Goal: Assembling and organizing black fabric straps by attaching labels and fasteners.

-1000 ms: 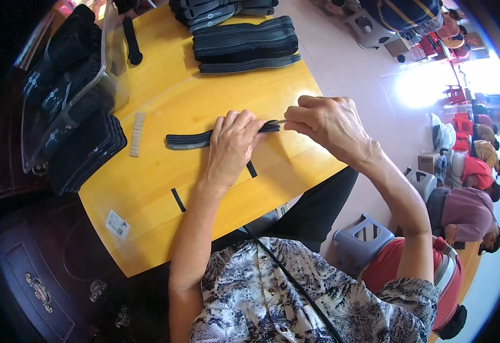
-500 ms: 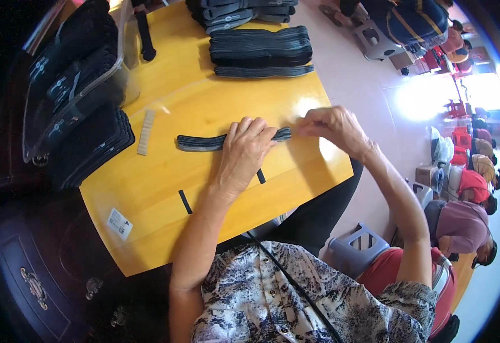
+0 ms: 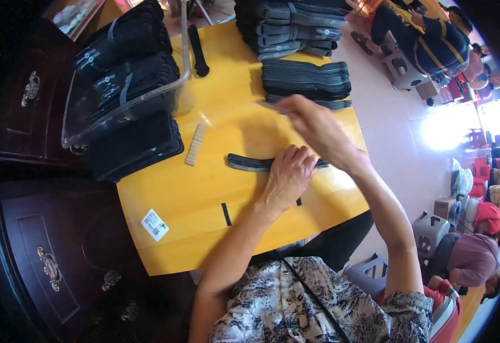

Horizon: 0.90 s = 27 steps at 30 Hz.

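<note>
A narrow stack of folded dark grey knit pieces [image 3: 249,163] lies crosswise on the yellow table [image 3: 204,188]. Over its right part, my left hand [image 3: 287,174] is closed, fingers curled down on it and hiding the middle. My right hand [image 3: 318,128] is lifted above and beyond the stack, in front of a larger folded pile. Its fingers pinch a thin grey piece [image 3: 273,107], blurred and partly hidden by the hand. Two short black strips [image 3: 226,214] are on the table nearer to me, one partly covered by my left forearm.
Folded grey piles [image 3: 307,77] and banded bundles [image 3: 301,31] stand at the back. A clear plastic bin [image 3: 127,108] of black bundles is at left, near a black pile [image 3: 141,143]. A beige strip [image 3: 195,144] and a white label [image 3: 155,224] lie on the table. People sit at right.
My right hand has moved from the stack's right end up and left toward the back pile, with a thin grey piece in its fingers. My left hand stays on the stack. The whole view has shifted.
</note>
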Motion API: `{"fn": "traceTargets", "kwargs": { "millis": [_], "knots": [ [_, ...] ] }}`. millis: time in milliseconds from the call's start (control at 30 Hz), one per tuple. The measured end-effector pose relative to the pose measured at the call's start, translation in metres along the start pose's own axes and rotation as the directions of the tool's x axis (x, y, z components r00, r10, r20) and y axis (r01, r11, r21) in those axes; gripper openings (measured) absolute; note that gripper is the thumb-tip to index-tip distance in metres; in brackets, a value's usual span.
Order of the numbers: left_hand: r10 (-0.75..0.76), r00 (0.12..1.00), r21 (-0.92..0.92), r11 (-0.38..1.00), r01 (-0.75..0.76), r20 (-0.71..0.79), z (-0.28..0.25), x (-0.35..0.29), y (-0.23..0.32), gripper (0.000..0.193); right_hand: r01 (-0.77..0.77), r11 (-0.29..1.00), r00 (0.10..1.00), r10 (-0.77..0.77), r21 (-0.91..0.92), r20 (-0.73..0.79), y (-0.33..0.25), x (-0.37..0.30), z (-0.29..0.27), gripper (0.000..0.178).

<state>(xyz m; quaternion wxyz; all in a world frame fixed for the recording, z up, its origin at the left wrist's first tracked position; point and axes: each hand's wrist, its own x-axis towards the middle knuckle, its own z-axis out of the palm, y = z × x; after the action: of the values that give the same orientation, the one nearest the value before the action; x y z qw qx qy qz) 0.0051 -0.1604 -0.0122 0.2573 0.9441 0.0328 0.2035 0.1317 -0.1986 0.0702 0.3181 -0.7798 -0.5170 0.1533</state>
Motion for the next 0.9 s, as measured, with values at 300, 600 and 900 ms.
{"fn": "traceTargets", "kwargs": {
  "millis": [300,600,900],
  "knots": [
    [0.068,0.992,-0.084,0.993,-0.078,-0.108,0.022,-0.011,-0.018,0.029,0.211,0.976,0.976,-0.214,0.057,0.040,-0.031,0.091,0.100,0.016],
    [0.065,0.997,-0.090,0.994,-0.069,-0.039,0.019,-0.012,-0.015,0.026,0.298,0.954,0.951,-0.294,0.029,-0.099,-0.020,0.113,0.127,0.014],
    [0.021,1.000,0.004,1.000,-0.021,-0.021,-0.007,-0.005,-0.005,0.028,0.102,0.985,0.968,-0.066,0.140,-0.243,-0.012,0.007,0.009,0.022]
  ]
}}
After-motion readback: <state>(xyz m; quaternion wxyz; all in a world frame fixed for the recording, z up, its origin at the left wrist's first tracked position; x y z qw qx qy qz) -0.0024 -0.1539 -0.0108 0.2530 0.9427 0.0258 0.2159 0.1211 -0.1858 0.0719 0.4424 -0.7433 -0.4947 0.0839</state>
